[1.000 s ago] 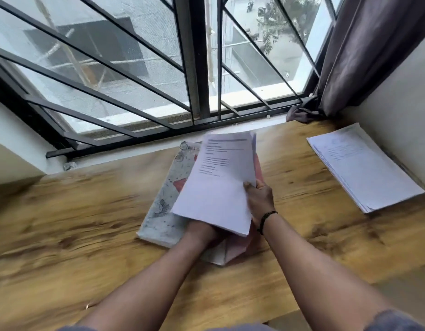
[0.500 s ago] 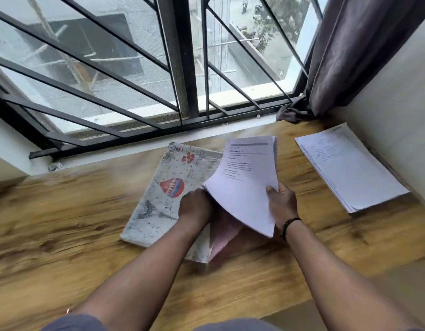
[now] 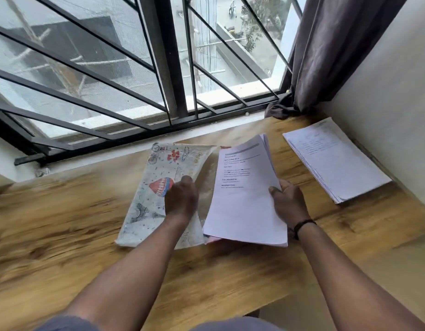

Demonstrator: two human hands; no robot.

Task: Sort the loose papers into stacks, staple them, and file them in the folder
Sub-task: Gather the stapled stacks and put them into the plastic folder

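On the wooden table [image 3: 63, 235], near its window edge, lies the illustrated grey folder [image 3: 156, 187], its cover held up by the left hand [image 3: 181, 201]. Beside it the right hand [image 3: 289, 204] pinches a white printed paper stack [image 3: 245, 201], fingers curled at its edge. If the cover drops, the sheets could catch and crumple.

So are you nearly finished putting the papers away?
Not quite. One stack of papers already lies sorted by the wall. Now the left hand holds the patterned folder open while the right hand grips a printed bundle beside it. Whether it's stapled I can't tell. Both still need filing.
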